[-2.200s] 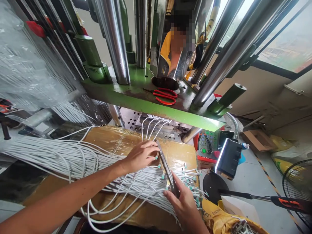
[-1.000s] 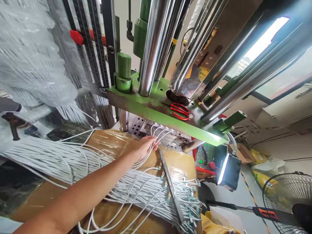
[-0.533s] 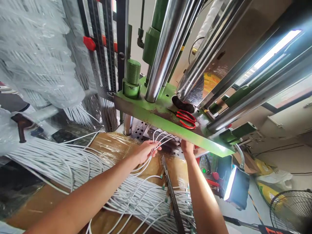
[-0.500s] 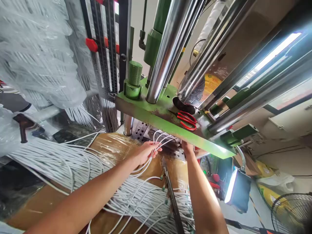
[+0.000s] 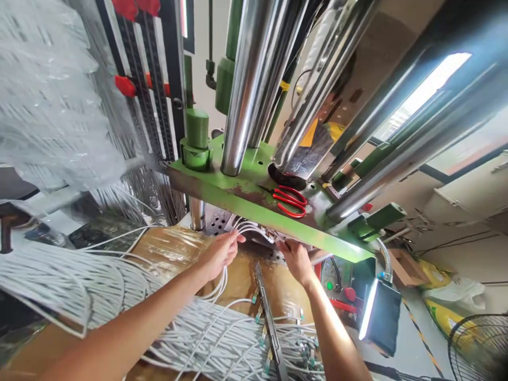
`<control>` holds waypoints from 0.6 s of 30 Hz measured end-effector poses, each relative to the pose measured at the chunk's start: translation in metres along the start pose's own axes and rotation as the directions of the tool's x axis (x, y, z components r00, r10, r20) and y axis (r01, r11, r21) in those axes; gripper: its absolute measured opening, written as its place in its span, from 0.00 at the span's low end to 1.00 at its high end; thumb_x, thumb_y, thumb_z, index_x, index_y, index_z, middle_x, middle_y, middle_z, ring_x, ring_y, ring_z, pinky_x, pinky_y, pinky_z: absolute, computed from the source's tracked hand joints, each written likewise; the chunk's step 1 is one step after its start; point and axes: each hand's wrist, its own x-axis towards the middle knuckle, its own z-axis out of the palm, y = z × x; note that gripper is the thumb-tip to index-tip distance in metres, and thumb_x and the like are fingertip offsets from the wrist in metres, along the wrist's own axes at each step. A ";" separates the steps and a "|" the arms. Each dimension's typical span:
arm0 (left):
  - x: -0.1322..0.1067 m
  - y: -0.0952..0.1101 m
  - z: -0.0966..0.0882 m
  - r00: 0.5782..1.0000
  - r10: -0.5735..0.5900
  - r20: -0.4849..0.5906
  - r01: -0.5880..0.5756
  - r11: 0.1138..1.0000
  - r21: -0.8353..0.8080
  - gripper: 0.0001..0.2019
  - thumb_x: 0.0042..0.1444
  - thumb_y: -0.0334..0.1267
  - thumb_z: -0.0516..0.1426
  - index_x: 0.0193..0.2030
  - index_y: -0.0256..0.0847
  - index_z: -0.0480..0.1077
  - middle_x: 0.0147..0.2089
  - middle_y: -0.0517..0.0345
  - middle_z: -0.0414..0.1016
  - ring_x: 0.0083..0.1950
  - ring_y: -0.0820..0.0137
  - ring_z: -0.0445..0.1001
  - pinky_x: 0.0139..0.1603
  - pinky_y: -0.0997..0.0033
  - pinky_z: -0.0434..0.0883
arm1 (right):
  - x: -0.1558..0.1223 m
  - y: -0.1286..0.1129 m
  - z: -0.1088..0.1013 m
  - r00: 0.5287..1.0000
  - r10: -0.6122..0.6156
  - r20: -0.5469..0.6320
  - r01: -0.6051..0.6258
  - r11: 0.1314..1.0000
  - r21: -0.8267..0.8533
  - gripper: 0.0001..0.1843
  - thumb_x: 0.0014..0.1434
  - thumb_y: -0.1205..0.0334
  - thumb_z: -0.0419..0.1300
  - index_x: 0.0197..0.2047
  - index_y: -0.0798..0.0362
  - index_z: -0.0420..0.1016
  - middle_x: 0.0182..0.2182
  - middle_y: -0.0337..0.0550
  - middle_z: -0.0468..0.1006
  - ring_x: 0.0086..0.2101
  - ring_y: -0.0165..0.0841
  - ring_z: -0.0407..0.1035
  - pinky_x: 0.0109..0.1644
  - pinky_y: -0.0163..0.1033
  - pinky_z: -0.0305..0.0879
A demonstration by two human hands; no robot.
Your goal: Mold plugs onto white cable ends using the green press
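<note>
My left hand (image 5: 218,254) is closed round a small bunch of white cables (image 5: 251,229) that run from the mould under the green press plate (image 5: 254,205). My right hand (image 5: 295,259) reaches under the same plate at the cables' far ends; its fingers are curled there, and what they pinch is hidden. A thin metal bar (image 5: 268,317) lies on the taped brown board (image 5: 166,244) below both hands. A broad heap of white cables (image 5: 47,275) with green-tipped ends spreads across the board.
Red scissors (image 5: 289,199) lie on the green plate between chrome columns (image 5: 246,79). A lit work lamp (image 5: 377,317) on a flexible neck hangs at the right, above a control panel with green and red buttons (image 5: 337,288). A fan (image 5: 480,344) stands on the floor.
My left hand has gathered the looped cables into one bunch and pulled them out toward me. My right hand has come back out from under the plate to the cable ends.
</note>
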 end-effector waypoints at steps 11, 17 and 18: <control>-0.078 0.026 0.005 0.839 -0.486 0.245 0.374 0.842 0.388 0.26 0.42 0.60 0.65 0.34 0.37 0.70 0.21 0.72 0.45 0.21 0.81 0.37 0.20 0.77 0.33 | -0.123 0.007 -0.001 0.946 0.302 0.120 -0.325 0.882 0.341 0.25 0.62 0.41 0.48 0.25 0.51 0.64 0.16 0.31 0.55 0.19 0.27 0.52 0.22 0.34 0.49; -0.090 0.018 0.018 0.834 -0.506 0.222 0.345 0.790 0.506 0.26 0.46 0.63 0.61 0.36 0.39 0.69 0.21 0.71 0.45 0.20 0.79 0.38 0.21 0.75 0.34 | -0.150 0.002 -0.008 0.937 0.340 0.080 -0.346 0.871 0.348 0.24 0.62 0.42 0.48 0.23 0.50 0.60 0.17 0.32 0.55 0.20 0.28 0.53 0.25 0.36 0.51; -0.098 0.016 0.021 0.834 -0.501 0.231 0.326 0.785 0.526 0.26 0.47 0.63 0.60 0.36 0.39 0.69 0.20 0.71 0.46 0.20 0.79 0.39 0.20 0.75 0.35 | -0.154 0.001 -0.010 0.940 0.336 0.058 -0.336 0.883 0.328 0.24 0.63 0.43 0.48 0.22 0.49 0.59 0.18 0.33 0.56 0.21 0.29 0.54 0.26 0.36 0.52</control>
